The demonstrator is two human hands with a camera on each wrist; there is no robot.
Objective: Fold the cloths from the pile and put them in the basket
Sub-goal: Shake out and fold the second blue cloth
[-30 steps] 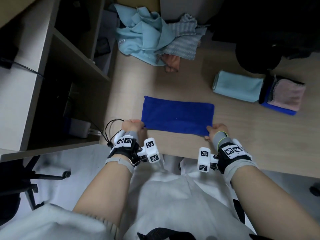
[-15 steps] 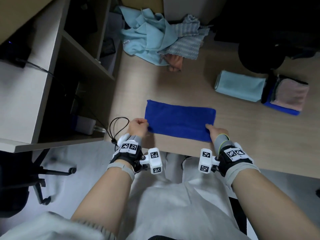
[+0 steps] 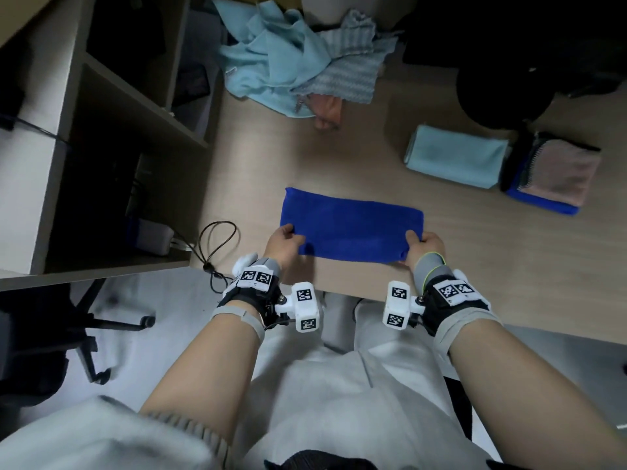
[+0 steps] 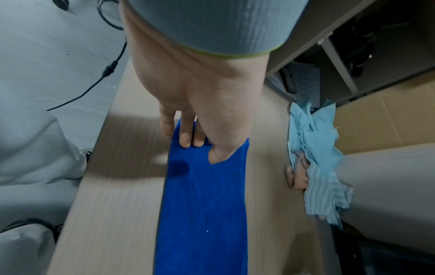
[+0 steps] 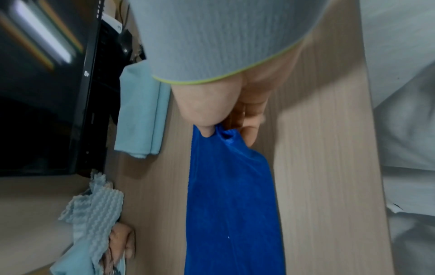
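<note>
A dark blue cloth, folded into a long strip, lies on the wooden table near its front edge. My left hand pinches its near left corner, thumb on top. My right hand pinches the near right corner, which is bunched and lifted a little. The pile of unfolded cloths, light blue, grey striped and peach, sits at the table's back. A black basket at the right holds a folded pink cloth over a blue one.
A folded light blue cloth lies just left of the basket. A shelf unit stands along the table's left side, with a black cable looping at the corner. A dark monitor and dark objects stand at the back right.
Both hands have moved forward along the near edge and closed more on the blue cloth's corners; the right corner is now bunched and raised.
</note>
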